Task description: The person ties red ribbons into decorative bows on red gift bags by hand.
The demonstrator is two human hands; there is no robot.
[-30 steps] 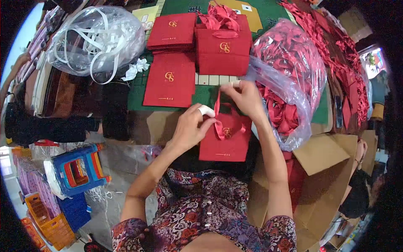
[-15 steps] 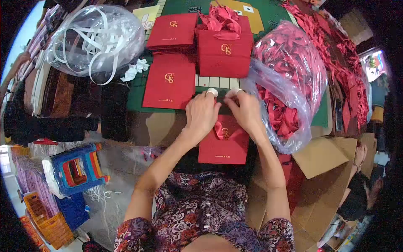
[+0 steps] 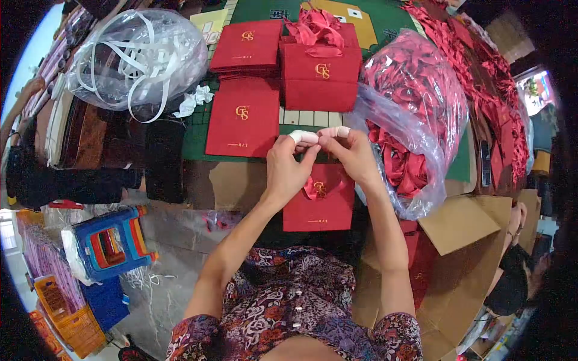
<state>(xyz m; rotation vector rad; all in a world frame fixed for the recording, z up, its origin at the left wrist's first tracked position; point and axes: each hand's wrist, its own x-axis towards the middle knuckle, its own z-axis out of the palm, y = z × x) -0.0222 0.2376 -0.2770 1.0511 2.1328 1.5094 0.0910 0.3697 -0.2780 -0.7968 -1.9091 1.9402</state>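
A red paper bag (image 3: 318, 213) with gold print hangs over the table's near edge, below my hands. Across its front droops a red ribbon (image 3: 311, 191), which runs up toward my fingers. My left hand (image 3: 288, 168) pinches at the bag's top edge, with white wrapping on its fingers. Opposite it, my right hand (image 3: 355, 157) is also closed in a pinch, its index finger wrapped in white. The fingertips of both hands meet, hiding the ribbon's ends and the bag's upper edge.
Flat red bags (image 3: 244, 120) lie stacked to the left. Behind my hands stands another red bag (image 3: 322, 84) topped with ribbon. A clear plastic bag of red ribbons (image 3: 415, 90) lies at right, one with white straps (image 3: 138, 60) at left. A cardboard box (image 3: 463, 271) is lower right.
My hands have come together, and the fingertips that were apart now touch. The red bag below them has shifted very slightly.
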